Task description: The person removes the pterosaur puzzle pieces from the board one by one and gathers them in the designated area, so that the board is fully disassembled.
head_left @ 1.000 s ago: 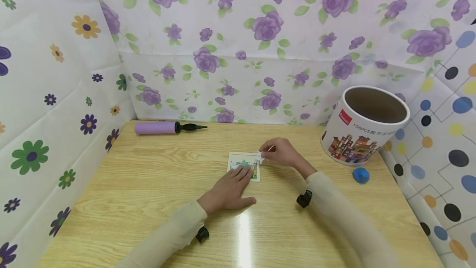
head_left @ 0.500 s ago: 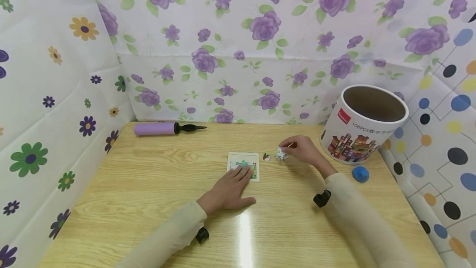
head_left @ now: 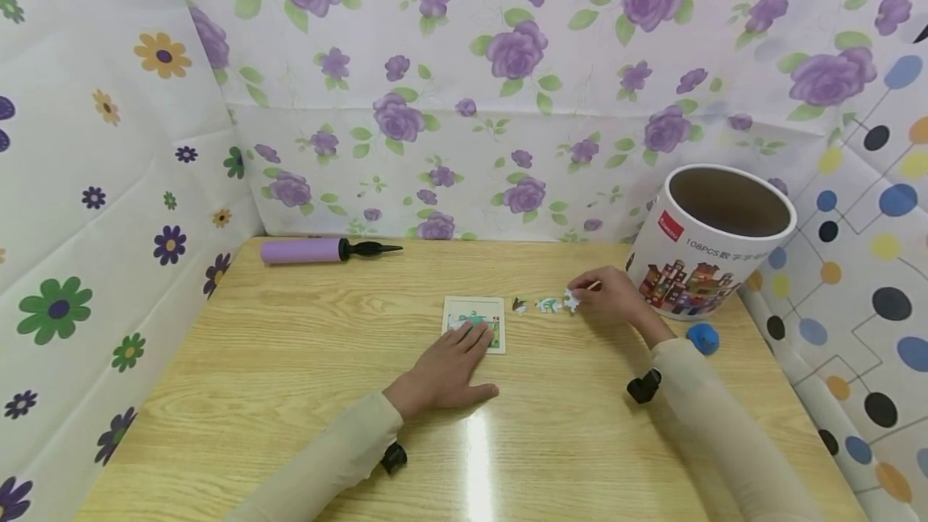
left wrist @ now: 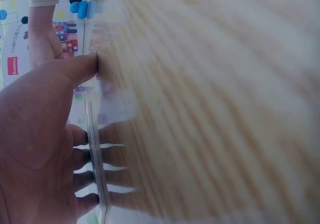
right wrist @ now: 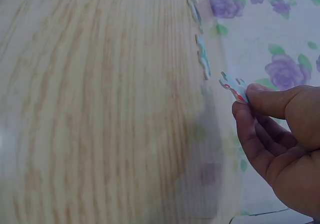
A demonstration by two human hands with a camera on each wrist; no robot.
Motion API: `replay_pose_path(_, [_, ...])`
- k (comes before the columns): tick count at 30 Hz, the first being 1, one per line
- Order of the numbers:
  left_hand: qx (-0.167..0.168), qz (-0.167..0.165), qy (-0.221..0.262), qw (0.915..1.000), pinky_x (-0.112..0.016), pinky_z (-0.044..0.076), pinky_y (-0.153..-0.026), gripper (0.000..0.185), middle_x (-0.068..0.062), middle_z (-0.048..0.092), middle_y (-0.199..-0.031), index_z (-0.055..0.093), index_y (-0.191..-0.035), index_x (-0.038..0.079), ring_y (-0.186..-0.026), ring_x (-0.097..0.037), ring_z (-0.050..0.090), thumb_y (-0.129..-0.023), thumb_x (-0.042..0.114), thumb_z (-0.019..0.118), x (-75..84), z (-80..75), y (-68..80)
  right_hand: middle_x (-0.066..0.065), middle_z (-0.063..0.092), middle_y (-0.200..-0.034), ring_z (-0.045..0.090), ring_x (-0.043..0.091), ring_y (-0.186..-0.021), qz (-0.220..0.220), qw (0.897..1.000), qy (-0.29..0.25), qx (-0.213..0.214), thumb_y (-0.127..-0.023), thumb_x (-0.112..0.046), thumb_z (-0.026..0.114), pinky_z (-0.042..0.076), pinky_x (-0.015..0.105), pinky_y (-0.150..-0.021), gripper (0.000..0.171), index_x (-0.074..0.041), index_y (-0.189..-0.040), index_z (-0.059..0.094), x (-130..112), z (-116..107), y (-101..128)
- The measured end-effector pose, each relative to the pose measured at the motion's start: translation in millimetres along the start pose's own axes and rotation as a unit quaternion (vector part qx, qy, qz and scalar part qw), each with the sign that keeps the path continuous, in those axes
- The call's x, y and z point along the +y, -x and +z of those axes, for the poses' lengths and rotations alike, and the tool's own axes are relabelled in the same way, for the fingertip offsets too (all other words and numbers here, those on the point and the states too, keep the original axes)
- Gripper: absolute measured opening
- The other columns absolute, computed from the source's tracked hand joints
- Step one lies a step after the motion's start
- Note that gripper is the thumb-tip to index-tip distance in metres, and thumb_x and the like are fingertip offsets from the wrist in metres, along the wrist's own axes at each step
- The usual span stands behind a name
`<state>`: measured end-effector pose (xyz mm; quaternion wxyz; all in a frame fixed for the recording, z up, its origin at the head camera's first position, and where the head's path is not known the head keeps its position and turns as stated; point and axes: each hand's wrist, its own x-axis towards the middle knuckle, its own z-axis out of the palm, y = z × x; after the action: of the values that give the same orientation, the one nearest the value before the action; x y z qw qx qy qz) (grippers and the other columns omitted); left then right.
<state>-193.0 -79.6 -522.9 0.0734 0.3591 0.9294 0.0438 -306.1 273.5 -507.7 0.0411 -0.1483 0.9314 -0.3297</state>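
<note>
- While the left hand held its place over the puzzle board, the right hand did all the travelling, out another step to the right, towards the tub!
- Half a second earlier it was over the middle piece; now that one lay uncovered on the table, just beyond the near piece, the two apart.
- And there was a third: the held piece, pinched between right thumb and forefinger, tilted in the wrist view; whether its lower edge touched the wood, I couldn't tell.
- Left fingers? Not gripping at all: stretched out and resting on the board, thumb spread wide, the board lying flat beneath them, no shift worth calling.
- So what did it mean for the work? A row was forming, by the look of it, running rightward from the board; two pieces down, the third in the fingers and still unreleased.
- The upper part of the board showed bare, while its printed lower part sat half hidden by that left hand.
</note>
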Motion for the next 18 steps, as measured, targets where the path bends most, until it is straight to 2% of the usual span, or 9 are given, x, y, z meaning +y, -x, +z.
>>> replay_pose_path(7, [0.000, 0.000, 0.001, 1.0000, -0.049, 0.024, -0.124, 0.091, -0.012, 0.018, -0.170, 0.020, -0.164, 0.007, -0.157, -0.032, 0.016, -0.100, 0.068, 0.041, -0.6, -0.1, 0.3, 0.007, 0.075, -0.109, 0.066, 0.021, -0.096, 0.018, 1.000, 0.004, -0.018, -0.099, -0.015, 0.069, 0.055, 0.045, -0.089, 0.017, -0.011, -0.111, 0.079, 4.3, 0.3, 2.0])
replay_pose_path(18, [0.000, 0.001, 0.004, 1.0000, -0.049, 0.025, -0.123, 0.091, -0.012, 0.018, -0.170, 0.020, -0.164, 0.007, -0.157, -0.032, 0.017, -0.100, 0.068, 0.041, -0.8, -0.2, 0.8, 0.006, 0.076, -0.106, 0.067, 0.020, -0.092, 0.029, 0.999, 0.021, -0.023, -0.098, -0.018, 0.071, 0.054, 0.039, -0.083, 0.016, -0.012, -0.109, 0.080, 10.7, 5.6, 1.2])
